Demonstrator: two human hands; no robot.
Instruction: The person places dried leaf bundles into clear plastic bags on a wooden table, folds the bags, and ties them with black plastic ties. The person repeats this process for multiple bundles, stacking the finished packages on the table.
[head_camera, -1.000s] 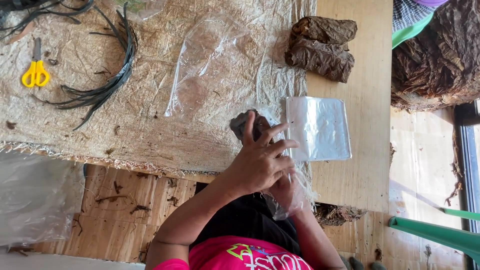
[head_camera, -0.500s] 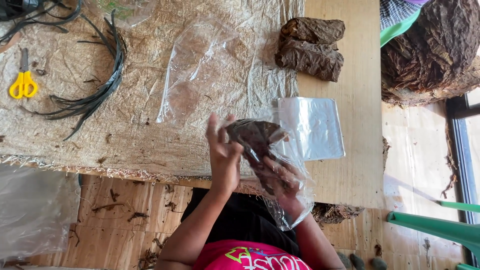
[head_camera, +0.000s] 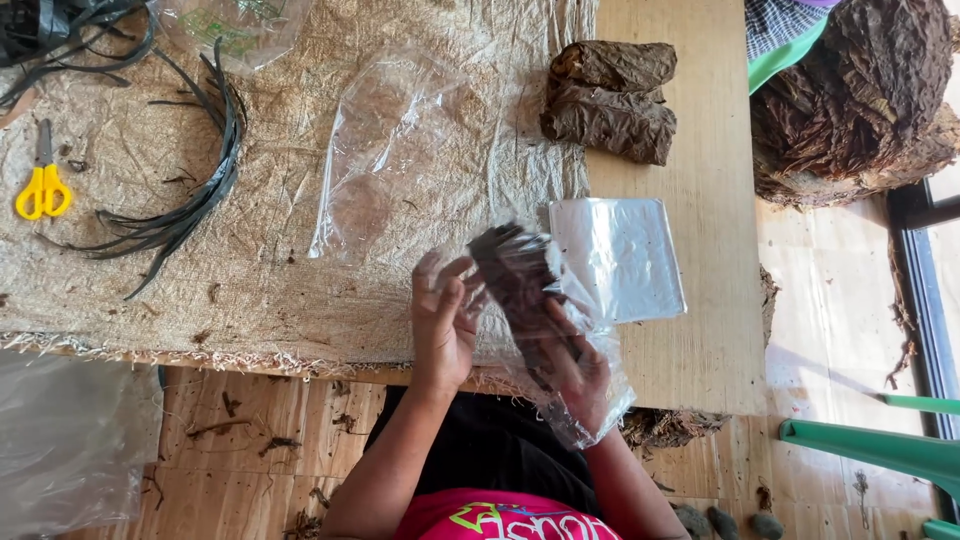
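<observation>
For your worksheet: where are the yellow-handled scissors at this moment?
In the head view, the yellow-handled scissors lie at the far left on the burlap sheet, beside the black strips, well away from both hands.

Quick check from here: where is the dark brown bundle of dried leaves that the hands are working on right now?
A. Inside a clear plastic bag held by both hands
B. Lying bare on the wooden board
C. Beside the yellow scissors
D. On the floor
A: the dark brown bundle of dried leaves sits inside the clear plastic bag, which the left hand and right hand hold above the table edge.
</observation>
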